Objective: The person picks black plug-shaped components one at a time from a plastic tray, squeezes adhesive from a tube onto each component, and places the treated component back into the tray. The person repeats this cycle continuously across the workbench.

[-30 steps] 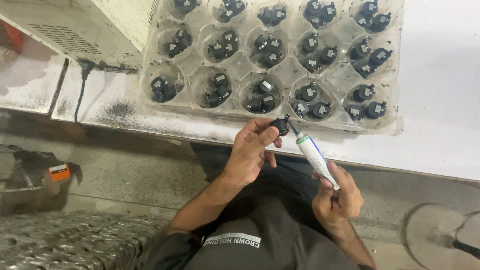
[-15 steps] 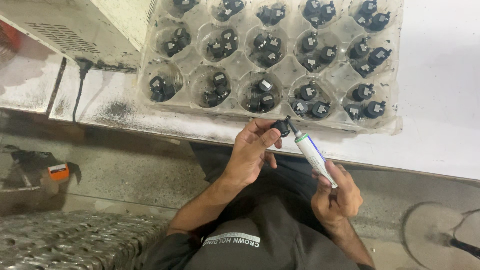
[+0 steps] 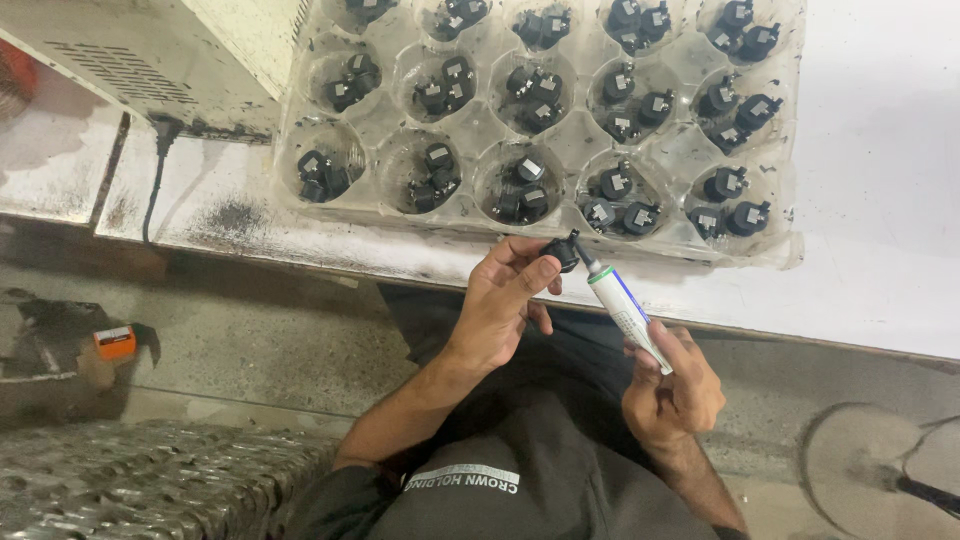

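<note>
One black part [image 3: 560,252] pinched in left grip [image 3: 505,300], right grip [image 3: 672,390] closed on tube [image 3: 625,310], nozzle touching it; tray [image 3: 790,255] parts beyond untouched.

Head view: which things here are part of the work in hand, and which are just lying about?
In use:
left hand holding a small black part
right hand holding a white tube, nozzle at the part
clear tray of similar black parts

Lying about:
white machine housing
black cable
orange-capped object

Left hand [image 3: 500,300] pinching, fingers curled — right hand [image 3: 672,390] gripping.
</note>
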The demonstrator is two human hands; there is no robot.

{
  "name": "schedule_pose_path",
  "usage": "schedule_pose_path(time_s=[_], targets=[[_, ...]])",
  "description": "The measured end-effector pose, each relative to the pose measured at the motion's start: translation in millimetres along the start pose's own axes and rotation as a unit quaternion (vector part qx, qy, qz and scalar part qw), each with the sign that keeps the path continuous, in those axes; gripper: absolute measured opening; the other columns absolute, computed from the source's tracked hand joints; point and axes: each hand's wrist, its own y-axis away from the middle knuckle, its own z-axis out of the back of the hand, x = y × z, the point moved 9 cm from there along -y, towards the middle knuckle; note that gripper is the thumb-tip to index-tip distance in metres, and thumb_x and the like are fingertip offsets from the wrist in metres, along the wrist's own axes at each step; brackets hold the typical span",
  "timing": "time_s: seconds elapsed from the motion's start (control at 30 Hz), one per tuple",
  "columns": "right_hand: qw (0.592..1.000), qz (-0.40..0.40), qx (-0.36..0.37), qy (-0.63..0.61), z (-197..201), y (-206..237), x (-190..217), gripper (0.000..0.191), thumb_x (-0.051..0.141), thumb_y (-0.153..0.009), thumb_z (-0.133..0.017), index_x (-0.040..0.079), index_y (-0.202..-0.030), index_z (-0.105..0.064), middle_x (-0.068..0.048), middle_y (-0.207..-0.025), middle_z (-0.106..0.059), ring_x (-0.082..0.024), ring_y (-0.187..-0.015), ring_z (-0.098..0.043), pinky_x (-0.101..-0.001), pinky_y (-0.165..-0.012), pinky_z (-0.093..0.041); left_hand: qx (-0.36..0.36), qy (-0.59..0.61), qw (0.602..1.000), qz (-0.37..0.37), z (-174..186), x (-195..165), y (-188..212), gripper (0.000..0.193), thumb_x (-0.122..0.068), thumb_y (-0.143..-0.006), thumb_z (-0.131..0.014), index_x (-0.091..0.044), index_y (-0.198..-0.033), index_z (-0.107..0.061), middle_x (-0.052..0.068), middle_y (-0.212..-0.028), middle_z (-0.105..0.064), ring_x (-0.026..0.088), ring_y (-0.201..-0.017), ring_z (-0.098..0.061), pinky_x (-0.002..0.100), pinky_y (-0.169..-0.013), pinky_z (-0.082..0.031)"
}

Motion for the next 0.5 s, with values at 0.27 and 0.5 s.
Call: schedule_pose_path(time_s=[0.27, 0.5], targets=[[1.0, 0.005, 0.01, 0.007, -0.7, -0.4, -1.8, 0.023, 0.007, -0.106, -0.063, -0.004, -0.127, -0.061, -0.019, -0.086, -0.072, -0.024, -0.08, -0.076, -0.0285, -0.061, -0.059, -0.009, 0.0, 1.0, -0.002, 1.8, 0.3, -0.6, 0.034, -0.018, -0.096, -0.077, -0.003, -0.121, -0.061, 0.004, -0.099, -0.065, 0.012, -0.09, -0.065, 0.026, -0.049, -0.055], [1.0, -0.001, 0.016, 0.004, -1.2, -2.0, -0.4, 0.022, 0.007, -0.108, -0.063, -0.003, -0.127, -0.061, -0.018, -0.086, -0.071, -0.024, -0.08, -0.075, -0.0295, -0.06, -0.06, -0.008, 0.002, 1.0, -0.001, 2.2, -0.8, -1.7, 0.034, -0.018, -0.095, -0.077, -0.003, -0.121, -0.061, 0.004, -0.099, -0.065, 0.012, -0.09, -0.065, 0.026, -0.049, -0.056]])
